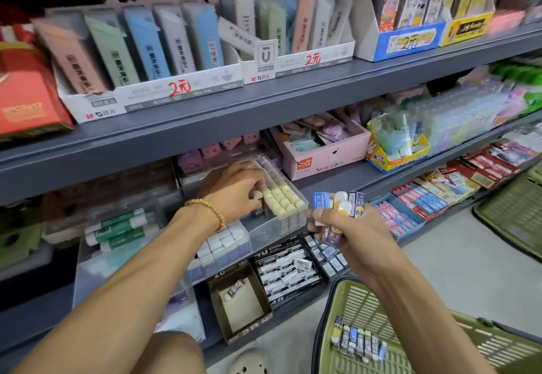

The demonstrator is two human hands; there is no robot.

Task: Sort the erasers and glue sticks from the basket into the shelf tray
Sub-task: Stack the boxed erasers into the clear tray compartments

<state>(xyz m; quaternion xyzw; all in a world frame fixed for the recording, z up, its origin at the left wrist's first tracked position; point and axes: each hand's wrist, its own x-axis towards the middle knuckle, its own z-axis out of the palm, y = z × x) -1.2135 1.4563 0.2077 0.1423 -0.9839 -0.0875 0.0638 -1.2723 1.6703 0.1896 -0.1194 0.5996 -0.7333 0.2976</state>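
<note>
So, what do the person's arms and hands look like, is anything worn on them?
Both forearms are bare, with no sleeves in view. The left hand has a bracelet of small round tan beads around its wrist. The right hand shows no bracelet, watch or glove. I cannot make out any rings.

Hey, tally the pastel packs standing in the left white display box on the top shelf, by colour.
pink pack: 1
green pack: 1
blue packs: 2
grey pack: 1
Total: 5 in the white display box
</note>
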